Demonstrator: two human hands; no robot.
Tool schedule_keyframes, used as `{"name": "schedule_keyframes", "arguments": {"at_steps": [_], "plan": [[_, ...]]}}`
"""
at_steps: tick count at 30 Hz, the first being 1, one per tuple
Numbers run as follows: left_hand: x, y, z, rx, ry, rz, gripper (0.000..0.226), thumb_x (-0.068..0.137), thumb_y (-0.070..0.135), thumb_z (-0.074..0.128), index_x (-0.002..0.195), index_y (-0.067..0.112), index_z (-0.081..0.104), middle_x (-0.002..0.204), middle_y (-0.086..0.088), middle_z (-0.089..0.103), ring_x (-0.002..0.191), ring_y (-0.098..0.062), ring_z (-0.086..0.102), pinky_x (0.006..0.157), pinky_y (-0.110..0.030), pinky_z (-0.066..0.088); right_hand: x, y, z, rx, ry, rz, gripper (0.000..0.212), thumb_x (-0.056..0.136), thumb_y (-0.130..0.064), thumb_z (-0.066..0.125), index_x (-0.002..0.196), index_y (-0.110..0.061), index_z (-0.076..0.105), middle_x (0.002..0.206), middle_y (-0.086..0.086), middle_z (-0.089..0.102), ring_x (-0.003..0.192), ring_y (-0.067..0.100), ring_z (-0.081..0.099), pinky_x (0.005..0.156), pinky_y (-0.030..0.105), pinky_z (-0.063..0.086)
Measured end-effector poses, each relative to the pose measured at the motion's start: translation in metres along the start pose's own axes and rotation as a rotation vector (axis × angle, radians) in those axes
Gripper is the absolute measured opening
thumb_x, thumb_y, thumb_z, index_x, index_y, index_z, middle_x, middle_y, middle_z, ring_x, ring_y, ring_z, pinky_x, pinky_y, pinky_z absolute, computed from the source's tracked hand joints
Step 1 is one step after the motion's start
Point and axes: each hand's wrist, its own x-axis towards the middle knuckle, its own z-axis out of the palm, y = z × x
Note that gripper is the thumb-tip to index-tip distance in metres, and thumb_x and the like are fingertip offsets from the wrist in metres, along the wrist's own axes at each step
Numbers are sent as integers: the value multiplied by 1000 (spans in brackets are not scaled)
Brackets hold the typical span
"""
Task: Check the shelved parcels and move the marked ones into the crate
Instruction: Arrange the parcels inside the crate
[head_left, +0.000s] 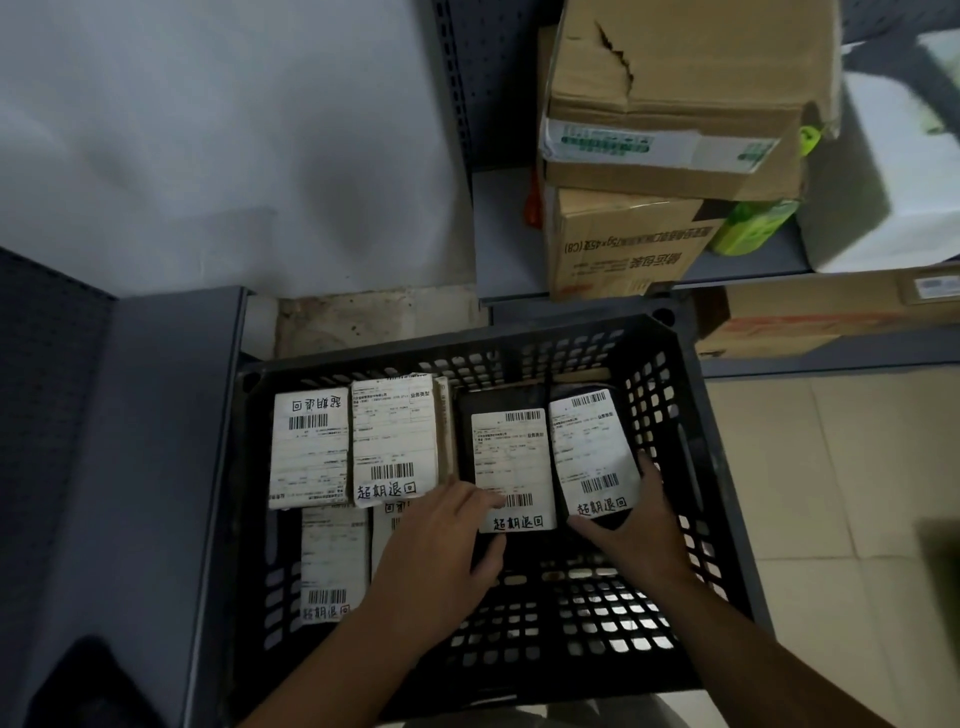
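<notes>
Cramped stockroom corner here: white wall, grey metal shelving (748, 265), pale floor tiles off to the right, and the black slotted crate (691, 467) sitting right in front of me.

Starting closest to me, the near-right part of the crate floor is just bare grid. In the near-left corner there's a labelled parcel (327, 561) with the handwritten mark along its near edge, and a second one (387, 525) beside it that my wrist mostly hides.

My left hand (441, 545) has its fingers over the top and its thumb along the near edge of the middle parcel (511, 467), so it's gripping that one. My right hand (639, 519) is wrapped round the near end of the right-hand parcel (592, 452), thumb across the bottom and fingers up its right side. That parcel sits tilted by the crate's right wall. Both are black bags with the mark under the barcode.

At the far-left corner two more marked parcels (309, 447) (395, 441) lie side by side.

So I'd say six are in, and these last two are just getting squared up.

Beyond the crate, the shelf has stacked cardboard boxes (675, 88), a white box (883, 182) and another carton (805, 317) on the level below. I can't read any mark on them from here, so I reckon checking is what's left.
</notes>
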Motion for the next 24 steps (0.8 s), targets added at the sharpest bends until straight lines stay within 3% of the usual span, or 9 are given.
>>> {"name": "schedule_keyframes", "arguments": {"at_steps": [9, 13, 17, 24], "plan": [[-7, 3, -1, 25, 1, -11, 36, 95, 44, 51, 127, 30, 61, 118, 16, 60, 110, -5, 56, 96, -23, 43, 7, 2, 14, -277, 64, -77, 125, 69, -31, 94, 161, -21, 9, 157, 12, 34, 142, 33, 39, 105, 56, 47], [-11, 6, -5, 37, -8, -6, 39, 94, 45, 49, 127, 29, 62, 118, 15, 60, 110, -6, 56, 95, -25, 46, -6, -5, 10, -445, 56, -124, 116, 77, -47, 83, 161, -17, 10, 162, 12, 24, 145, 35, 31, 110, 54, 42], [-13, 12, -13, 32, 4, 22, 37, 94, 44, 53, 128, 29, 60, 119, 16, 58, 108, -7, 55, 92, -26, 47, -29, -19, 6, -555, 75, -218, 107, 80, -52, 77, 159, -16, 15, 160, 11, 28, 144, 32, 34, 111, 55, 42], [-25, 27, -39, 49, 65, 97, 44, 97, 45, 54, 138, 32, 49, 127, 17, 51, 119, -6, 49, 103, -23, 35, -93, -66, -3, -711, 94, -415, 86, 90, -58, 60, 158, -20, 25, 163, 1, 30, 151, 21, 27, 124, 44, 28]]}}
